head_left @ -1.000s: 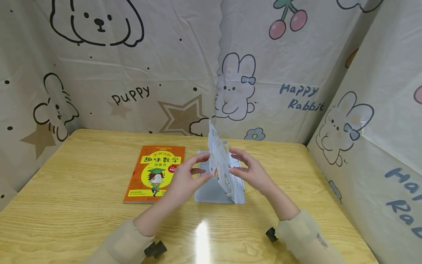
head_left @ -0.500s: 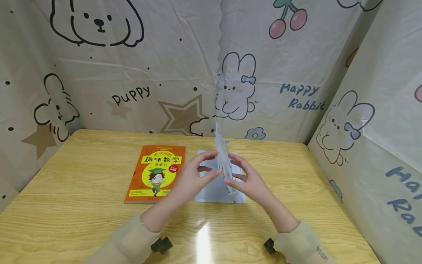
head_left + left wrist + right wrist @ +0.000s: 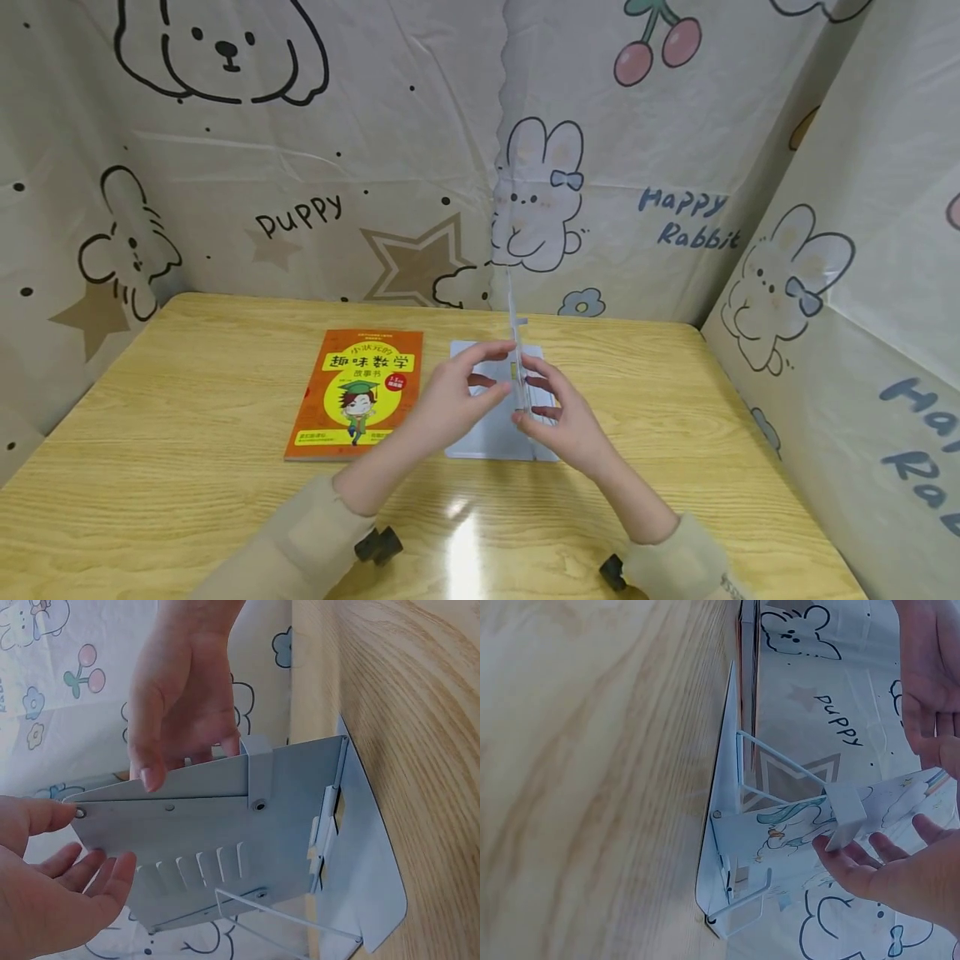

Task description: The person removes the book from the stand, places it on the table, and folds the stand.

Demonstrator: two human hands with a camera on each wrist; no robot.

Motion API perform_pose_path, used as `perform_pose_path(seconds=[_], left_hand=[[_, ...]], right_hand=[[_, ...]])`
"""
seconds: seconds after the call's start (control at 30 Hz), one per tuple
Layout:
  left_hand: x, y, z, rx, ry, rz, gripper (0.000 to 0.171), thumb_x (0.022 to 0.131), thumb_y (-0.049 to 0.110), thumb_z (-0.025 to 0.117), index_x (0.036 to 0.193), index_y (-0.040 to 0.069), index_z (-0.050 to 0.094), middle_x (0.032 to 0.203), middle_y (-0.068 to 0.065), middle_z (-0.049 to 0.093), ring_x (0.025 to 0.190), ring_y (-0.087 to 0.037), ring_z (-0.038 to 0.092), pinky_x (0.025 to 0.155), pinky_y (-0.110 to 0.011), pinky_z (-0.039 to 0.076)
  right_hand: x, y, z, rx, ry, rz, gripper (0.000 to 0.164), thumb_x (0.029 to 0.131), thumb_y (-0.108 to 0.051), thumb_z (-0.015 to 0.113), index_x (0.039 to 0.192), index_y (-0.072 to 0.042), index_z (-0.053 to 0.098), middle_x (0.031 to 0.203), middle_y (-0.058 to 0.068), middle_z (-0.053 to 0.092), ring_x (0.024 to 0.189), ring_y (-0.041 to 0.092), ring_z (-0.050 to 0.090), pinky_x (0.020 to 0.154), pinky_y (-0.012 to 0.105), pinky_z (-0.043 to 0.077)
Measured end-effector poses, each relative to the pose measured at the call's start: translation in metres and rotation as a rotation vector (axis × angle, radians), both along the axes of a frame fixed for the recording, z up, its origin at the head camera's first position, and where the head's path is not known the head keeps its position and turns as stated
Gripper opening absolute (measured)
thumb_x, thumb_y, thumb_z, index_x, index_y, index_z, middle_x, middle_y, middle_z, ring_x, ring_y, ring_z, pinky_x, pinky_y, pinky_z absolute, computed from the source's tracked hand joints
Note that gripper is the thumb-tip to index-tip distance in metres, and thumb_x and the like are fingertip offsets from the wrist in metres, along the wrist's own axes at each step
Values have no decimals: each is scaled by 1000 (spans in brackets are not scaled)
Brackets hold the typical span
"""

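A pale metal book stand (image 3: 480,435) stands on the table, its base flat and its hinged panel (image 3: 202,847) raised, nearly edge-on in the head view. In the left wrist view the panel's plain back shows slots and a wire prop (image 3: 262,909). Drawings cover its other face, visible from the right wrist, along with a clip (image 3: 846,814). My left hand (image 3: 453,402) touches the panel's left side, its index fingertip at a corner, the other fingers loosely bent. From the right, my right hand (image 3: 568,417) holds the panel's near edge, thumb over the edge and fingertips at the clip.
An orange book (image 3: 315,392) with a cartoon graduate on its cover lies left of the stand. A patterned cloth (image 3: 300,142) hangs behind the wooden table (image 3: 187,392) and along its sides. Dark wrist devices (image 3: 378,546) show at both cuffs.
The panel has swung rightward, so its printed face has turned from view and it appears edge-on. My left hand has moved right with it; my right hand has shifted slightly.
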State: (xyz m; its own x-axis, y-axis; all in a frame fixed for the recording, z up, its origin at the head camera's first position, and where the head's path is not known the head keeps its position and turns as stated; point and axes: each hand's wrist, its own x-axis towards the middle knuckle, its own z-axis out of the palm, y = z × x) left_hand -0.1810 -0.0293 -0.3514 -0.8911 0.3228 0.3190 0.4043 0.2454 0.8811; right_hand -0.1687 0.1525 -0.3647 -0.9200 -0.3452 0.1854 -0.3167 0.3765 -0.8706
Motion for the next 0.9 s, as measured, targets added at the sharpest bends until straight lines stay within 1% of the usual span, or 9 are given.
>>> perform_pose_path(seconds=[0.13, 0.23, 0.37, 0.47, 0.53, 0.6, 0.67, 0.8, 0.9], left_hand=[[-1, 3, 3, -42, 19, -15, 44, 83, 13, 62, 125, 21, 50, 119, 3, 55, 103, -10, 53, 76, -19, 49], [-2, 4, 4, -77, 37, -31, 45, 84, 11, 61, 126, 21, 48, 120, 3, 54, 104, -8, 52, 77, -18, 48], [-5, 5, 5, -116, 62, -71, 49, 83, 4, 57, 128, 20, 45, 123, 3, 53, 107, -8, 51, 79, -20, 48], [-9, 1, 4, -123, 74, -99, 52, 82, 1, 56, 130, 19, 44, 125, 0, 51, 112, -13, 49, 80, -24, 48], [-12, -3, 3, -129, 89, -97, 53, 82, 2, 57, 131, 19, 43, 125, 0, 51, 114, -13, 48, 81, -25, 48], [-16, -7, 1, -140, 101, -78, 54, 82, 4, 59, 131, 20, 42, 126, 2, 50, 115, -14, 47, 82, -25, 48], [-19, -11, -1, -161, 108, -53, 55, 82, 6, 60, 132, 22, 42, 127, 4, 50, 115, -11, 47, 82, -24, 48], [-25, -18, -6, -202, 83, -16, 57, 81, 7, 62, 132, 24, 41, 130, 4, 48, 115, -15, 47, 82, -28, 49], [-29, -22, -10, -236, 63, 21, 62, 79, 8, 65, 133, 26, 39, 131, 5, 46, 114, -15, 46, 84, -30, 48]], right_hand=[[1, 1, -1, -6, 22, -19, 63, 80, -7, 63, 135, -14, 33, 137, 8, 37, 120, 35, 40, 85, 52, 44], [0, 2, -1, -9, 26, -30, 62, 81, -6, 62, 135, -14, 33, 136, 8, 37, 119, 34, 41, 85, 50, 45], [-1, 5, -2, -10, 19, -48, 61, 82, -7, 62, 135, -16, 32, 135, 9, 37, 118, 33, 42, 84, 46, 47], [-2, 6, -2, -11, 19, -55, 62, 82, -7, 61, 135, -18, 31, 134, 10, 37, 118, 33, 42, 84, 45, 47], [-2, 6, -3, -14, 22, -52, 63, 82, -6, 61, 136, -16, 30, 135, 12, 37, 118, 34, 42, 83, 45, 47], [-2, 7, -3, -17, 26, -55, 64, 82, -5, 60, 136, -16, 29, 135, 12, 37, 118, 34, 42, 83, 45, 47], [-2, 9, -4, -20, 28, -63, 64, 82, -4, 59, 137, -15, 29, 135, 13, 36, 118, 34, 42, 83, 45, 47], [-2, 13, -6, -30, 23, -80, 66, 82, -2, 58, 138, -17, 26, 135, 13, 36, 118, 34, 42, 84, 46, 47], [-2, 16, -6, -44, 15, -86, 67, 82, -1, 57, 138, -16, 24, 137, 12, 34, 118, 34, 41, 86, 46, 46]])
